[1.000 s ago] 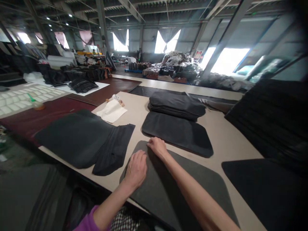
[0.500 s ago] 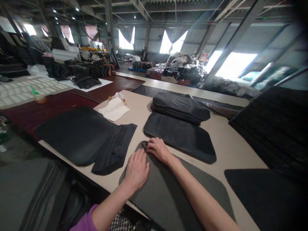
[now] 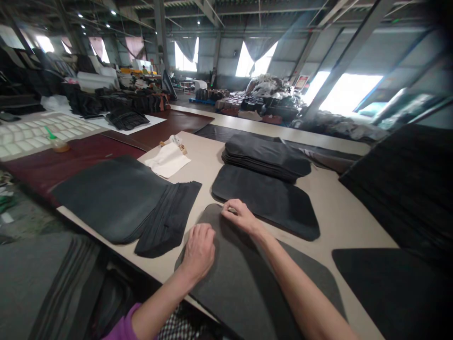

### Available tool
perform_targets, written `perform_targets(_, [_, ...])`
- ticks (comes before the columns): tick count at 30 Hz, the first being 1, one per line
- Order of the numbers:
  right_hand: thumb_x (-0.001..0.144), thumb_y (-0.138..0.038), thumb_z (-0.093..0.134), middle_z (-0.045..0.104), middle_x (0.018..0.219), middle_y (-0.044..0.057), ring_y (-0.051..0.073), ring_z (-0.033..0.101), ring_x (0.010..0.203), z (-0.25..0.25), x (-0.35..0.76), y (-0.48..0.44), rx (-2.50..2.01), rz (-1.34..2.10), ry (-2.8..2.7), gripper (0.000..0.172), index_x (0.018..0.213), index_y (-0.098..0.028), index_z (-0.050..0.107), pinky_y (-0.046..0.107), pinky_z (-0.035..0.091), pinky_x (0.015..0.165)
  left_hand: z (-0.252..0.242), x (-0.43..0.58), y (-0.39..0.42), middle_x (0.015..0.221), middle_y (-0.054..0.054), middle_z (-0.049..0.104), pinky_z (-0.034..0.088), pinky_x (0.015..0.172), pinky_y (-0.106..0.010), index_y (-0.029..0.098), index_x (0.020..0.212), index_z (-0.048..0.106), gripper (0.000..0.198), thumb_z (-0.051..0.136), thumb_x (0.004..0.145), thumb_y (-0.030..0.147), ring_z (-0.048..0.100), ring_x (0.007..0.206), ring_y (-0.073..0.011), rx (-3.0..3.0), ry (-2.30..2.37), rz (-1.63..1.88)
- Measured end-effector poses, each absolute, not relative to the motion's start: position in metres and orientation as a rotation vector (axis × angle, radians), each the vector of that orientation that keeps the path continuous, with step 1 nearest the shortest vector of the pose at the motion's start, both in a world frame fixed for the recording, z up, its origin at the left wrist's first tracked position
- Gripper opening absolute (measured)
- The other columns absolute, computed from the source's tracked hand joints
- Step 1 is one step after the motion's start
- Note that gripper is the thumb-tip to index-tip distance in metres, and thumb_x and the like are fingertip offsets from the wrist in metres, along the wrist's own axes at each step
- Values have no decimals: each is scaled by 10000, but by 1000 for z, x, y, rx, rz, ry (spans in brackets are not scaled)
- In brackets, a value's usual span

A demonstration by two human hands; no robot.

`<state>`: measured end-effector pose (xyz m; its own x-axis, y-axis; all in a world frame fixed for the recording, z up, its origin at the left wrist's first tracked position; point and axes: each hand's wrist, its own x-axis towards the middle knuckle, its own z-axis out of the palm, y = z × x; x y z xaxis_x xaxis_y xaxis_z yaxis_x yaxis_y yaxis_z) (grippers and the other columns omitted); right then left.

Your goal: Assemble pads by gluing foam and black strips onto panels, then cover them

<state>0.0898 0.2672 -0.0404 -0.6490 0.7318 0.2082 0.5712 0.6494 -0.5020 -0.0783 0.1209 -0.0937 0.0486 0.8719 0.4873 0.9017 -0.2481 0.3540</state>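
A dark grey rounded panel [image 3: 255, 293] lies at the near edge of the table, its far corner flat. On its left part rests my left hand [image 3: 200, 248], fingers bent and pressed together, their tips hidden. At the panel's far edge my right hand [image 3: 242, 218] is curled, thumb and forefinger pinched on the panel near the corner. Just beyond the right hand is a black padded panel [image 3: 265, 200], with a stack of black panels [image 3: 265, 153] behind it.
Left of the panel lie a large black sheet [image 3: 113, 196] and a pile of black cut pieces [image 3: 170, 219]. A white cloth [image 3: 168, 160] and a green-tipped bottle [image 3: 58, 144] sit farther back. Another black panel [image 3: 375, 278] and a tall dark stack [image 3: 406, 189] stand right.
The panel's far corner, creased under my fingers before, now lies flat. My right hand has shifted slightly right; the left has drawn a little nearer and its fingers have curled.
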Motion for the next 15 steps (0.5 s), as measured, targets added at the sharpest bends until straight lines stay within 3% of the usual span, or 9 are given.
perform_targets(7, [967, -371, 641, 662, 841, 23, 237, 585, 923, -78, 64, 273, -1310, 314, -2353, 174, 1042, -213, 652, 447, 299, 996, -95, -74, 123, 1496, -128, 500, 371, 1139, -535, 195, 1354, 526, 384, 498, 973, 243, 456, 1378, -305, -2181, -1900, -839])
perform_targets(15, [920, -278, 707, 681, 886, 40, 240, 580, 965, -90, 55, 274, -1388, 139, -2329, 92, 977, -214, 675, 434, 249, 1030, -105, -71, 130, 1529, -158, 496, 351, 1153, -544, 143, 1425, 523, 514, 438, 1020, 448, 443, 1418, -307, -2168, -1944, -657])
